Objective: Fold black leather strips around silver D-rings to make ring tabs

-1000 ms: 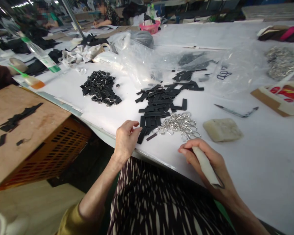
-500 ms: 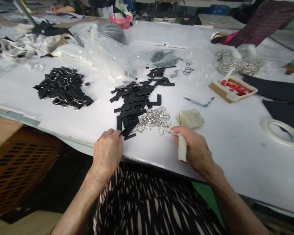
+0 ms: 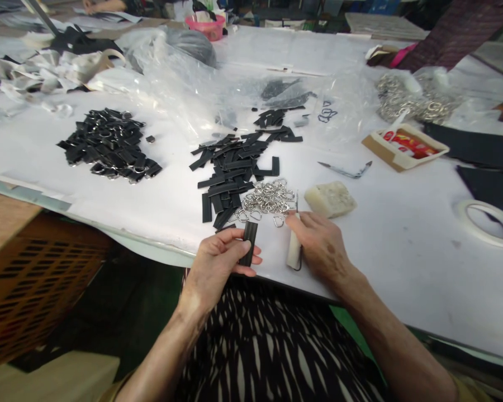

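Observation:
My left hand [image 3: 218, 257] pinches a short black strap strip [image 3: 248, 243] between thumb and fingers, just off the table's front edge. My right hand [image 3: 324, 243] is wrapped around a tool with a pale wrapped handle [image 3: 294, 251]; a thin metal tip rises beyond the fingers. The right fingertips reach the edge of a small heap of silver D-rings [image 3: 268, 196]; whether they touch a ring I cannot tell. Behind my left hand lies a loose pile of black strips [image 3: 230, 167]. To the left is a heap of black strap pieces with metal rings [image 3: 107, 146].
A pale block [image 3: 330, 199], a thin pointed metal tool [image 3: 347, 170], an open box with red packets [image 3: 404, 148] and a tape roll [image 3: 488, 223] lie on the right. Plastic bags [image 3: 180, 84] spread across the back. An orange crate [image 3: 33, 290] stands below left.
My left hand has come away from the strip pile, moving right with a black strip now in its fingers. My right hand has shifted slightly left, turning the pale-handled tool.

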Tool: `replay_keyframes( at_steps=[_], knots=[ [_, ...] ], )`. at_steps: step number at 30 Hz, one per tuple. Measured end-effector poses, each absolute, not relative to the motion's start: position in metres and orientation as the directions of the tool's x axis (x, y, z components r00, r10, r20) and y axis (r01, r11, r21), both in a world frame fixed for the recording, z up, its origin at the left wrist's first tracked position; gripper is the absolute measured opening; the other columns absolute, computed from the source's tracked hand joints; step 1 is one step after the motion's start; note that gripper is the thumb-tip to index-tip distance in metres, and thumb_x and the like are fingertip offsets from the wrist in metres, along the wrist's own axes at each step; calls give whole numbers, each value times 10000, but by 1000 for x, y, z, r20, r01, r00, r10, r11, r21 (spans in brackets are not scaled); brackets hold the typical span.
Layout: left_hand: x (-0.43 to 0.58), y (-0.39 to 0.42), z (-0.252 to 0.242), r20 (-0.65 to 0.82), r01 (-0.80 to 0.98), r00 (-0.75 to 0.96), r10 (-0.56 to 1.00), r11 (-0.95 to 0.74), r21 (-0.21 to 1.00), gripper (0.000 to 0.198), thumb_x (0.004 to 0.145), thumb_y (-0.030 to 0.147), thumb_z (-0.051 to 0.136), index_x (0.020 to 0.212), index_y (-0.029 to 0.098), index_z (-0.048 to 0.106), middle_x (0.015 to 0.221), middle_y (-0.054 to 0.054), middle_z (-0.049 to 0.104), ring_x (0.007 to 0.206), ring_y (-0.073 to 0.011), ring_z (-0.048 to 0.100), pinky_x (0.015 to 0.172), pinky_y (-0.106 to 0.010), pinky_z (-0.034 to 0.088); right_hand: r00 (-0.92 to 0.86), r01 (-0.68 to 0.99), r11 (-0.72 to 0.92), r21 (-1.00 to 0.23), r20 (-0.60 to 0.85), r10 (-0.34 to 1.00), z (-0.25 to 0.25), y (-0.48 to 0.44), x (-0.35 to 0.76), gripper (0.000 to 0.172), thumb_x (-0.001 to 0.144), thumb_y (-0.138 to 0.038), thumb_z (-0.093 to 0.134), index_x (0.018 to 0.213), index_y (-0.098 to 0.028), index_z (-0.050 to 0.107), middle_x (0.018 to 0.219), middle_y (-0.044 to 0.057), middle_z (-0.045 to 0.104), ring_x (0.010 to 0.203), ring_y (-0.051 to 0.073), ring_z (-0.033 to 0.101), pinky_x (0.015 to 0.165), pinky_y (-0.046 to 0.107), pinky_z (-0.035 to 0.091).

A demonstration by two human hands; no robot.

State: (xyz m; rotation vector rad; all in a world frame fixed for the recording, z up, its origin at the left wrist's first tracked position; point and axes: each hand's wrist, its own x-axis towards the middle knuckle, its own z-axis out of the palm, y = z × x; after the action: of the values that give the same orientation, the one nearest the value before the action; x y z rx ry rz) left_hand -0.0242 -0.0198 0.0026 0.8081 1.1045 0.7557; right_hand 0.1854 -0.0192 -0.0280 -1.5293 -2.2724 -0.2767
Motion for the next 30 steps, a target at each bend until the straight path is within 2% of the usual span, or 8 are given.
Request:
replay_keyframes(
  at_steps=[6,8,11,13,16,23,30],
  knots=[
    [-20,-25,-1,-482,-179,344,806,560,809,224,771,240,640,941,96,617,773,-83,684,674,-168,656,549,-232,553,-276,897,415,-153,540,796,-27,-25,185,281,934,-108,362,876,-106,636,743,97,634,683,224,584,605,307,430],
    [-18,-29,-1,-484,-183,351,801,566,804,204,772,233,635,920,93,625,773,-88,686,674,-163,656,549,-221,550,-210,860,423,-285,559,802,-23,-32,181,216,921,-107,399,892,-128,612,799,81,652,722,206,615,626,284,455],
    [-14,-33,-2,-488,-188,388,782,585,789,196,769,226,632,911,91,638,773,-92,686,680,-165,658,555,-220,552,-85,720,423,-550,535,841,-15,-43,171,128,882,-88,482,854,-177,570,926,56,668,853,198,648,701,266,478],
    [-10,-35,-2,-482,-199,427,765,599,776,198,767,225,631,911,91,642,770,-89,680,680,-168,659,550,-224,555,-94,650,453,-610,527,844,-10,-48,164,126,880,-92,502,813,-190,542,942,48,669,916,206,648,741,276,481],
    [-7,-38,-2,-458,-228,471,754,606,762,192,766,220,627,907,91,640,766,-82,669,660,-163,651,524,-220,553,-165,616,511,-599,537,828,-7,-52,158,133,872,-95,515,780,-189,521,932,59,671,888,218,656,695,286,486],
    [-9,-38,-1,-435,-249,490,755,599,761,221,764,209,637,949,95,598,733,-70,656,646,-167,650,486,-212,547,-237,590,607,-533,604,761,-8,-51,162,79,906,-144,524,851,-189,557,948,69,685,769,201,660,593,285,483],
    [-13,-37,0,-405,-306,497,767,592,745,512,762,157,633,1241,131,455,742,-72,682,634,-195,669,464,-225,543,-386,583,747,-319,700,600,-6,-44,160,122,868,-69,557,938,-169,568,990,127,681,878,224,661,738,333,544]
  ],
)
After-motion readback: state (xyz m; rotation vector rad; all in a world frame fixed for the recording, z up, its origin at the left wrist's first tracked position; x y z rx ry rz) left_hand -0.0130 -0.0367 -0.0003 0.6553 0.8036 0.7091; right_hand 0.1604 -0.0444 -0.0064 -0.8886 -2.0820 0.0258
